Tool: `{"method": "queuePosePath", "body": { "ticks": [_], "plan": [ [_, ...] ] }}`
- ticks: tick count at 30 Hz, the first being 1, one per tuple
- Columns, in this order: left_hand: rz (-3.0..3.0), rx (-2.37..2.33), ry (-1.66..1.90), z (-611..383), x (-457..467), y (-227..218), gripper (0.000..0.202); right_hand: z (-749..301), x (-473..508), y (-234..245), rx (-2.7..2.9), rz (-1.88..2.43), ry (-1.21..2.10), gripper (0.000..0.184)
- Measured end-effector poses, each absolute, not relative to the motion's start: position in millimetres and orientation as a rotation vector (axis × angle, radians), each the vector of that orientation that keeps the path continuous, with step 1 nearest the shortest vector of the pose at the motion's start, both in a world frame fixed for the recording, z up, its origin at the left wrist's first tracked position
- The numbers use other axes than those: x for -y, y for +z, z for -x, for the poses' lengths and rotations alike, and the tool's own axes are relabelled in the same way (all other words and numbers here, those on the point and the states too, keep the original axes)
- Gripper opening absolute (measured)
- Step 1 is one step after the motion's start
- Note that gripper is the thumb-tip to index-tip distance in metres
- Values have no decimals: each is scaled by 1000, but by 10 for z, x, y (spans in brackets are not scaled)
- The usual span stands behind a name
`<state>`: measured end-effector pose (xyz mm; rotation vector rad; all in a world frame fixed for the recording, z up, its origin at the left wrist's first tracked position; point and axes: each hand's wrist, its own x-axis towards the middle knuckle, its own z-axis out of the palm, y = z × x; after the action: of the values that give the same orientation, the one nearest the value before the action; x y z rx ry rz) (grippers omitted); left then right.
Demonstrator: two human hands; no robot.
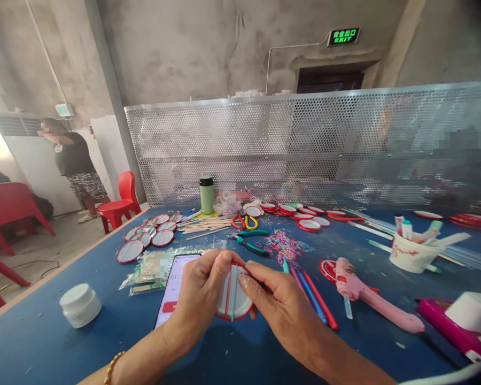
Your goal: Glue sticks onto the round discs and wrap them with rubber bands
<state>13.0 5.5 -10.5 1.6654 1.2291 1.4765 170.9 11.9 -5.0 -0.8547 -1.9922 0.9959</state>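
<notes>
Both my hands meet over the blue table (44, 331) on one small round mirror (234, 299) with a red rim. My left hand (200, 291) grips its left side, fingers curled over the top. My right hand (274, 299) pinches its right edge. Thin red and blue rubber bands run across the mirror's face. A phone (174, 286) lies just left of my hands. Coloured sticks (315, 297) lie just to the right.
On the table stand a white jar (80, 305), a pink glue gun (364, 291), pliers (250, 243), loose rubber bands (284, 247), more red-rimmed mirrors (146, 238), a green flask (207, 195) and a paper cup (411, 251). A perforated metal screen (304, 144) backs it. A person (78, 166) stands by red chairs (120, 206) at left.
</notes>
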Motion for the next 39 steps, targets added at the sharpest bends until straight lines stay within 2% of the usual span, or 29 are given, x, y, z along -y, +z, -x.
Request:
{"method": "queuePosePath", "body": {
  "ticks": [7,11,14,25,29,36,39],
  "plan": [
    [-1770,-1098,1325,-39,-80,-45,48,-1736,-163,-38,1977,882,877,35],
    [-1949,-1034,1042,106,-73,140,33,-1756,-215,-58,1971,916,817,33],
    [-2006,-996,932,165,-85,203,43,-1756,-236,-63,1978,922,815,34],
    [-1917,-950,1016,102,-108,130,35,-1763,-267,-55,2004,934,661,35],
    [-1848,-938,1063,75,-95,130,34,-1776,-285,-24,1998,916,771,27],
    [-1633,-1004,1230,92,-135,91,28,-1774,-271,25,1892,900,937,29],
    [-1532,-1014,1255,99,-153,96,29,-1757,-267,31,1817,865,1009,24]
  ]
}}
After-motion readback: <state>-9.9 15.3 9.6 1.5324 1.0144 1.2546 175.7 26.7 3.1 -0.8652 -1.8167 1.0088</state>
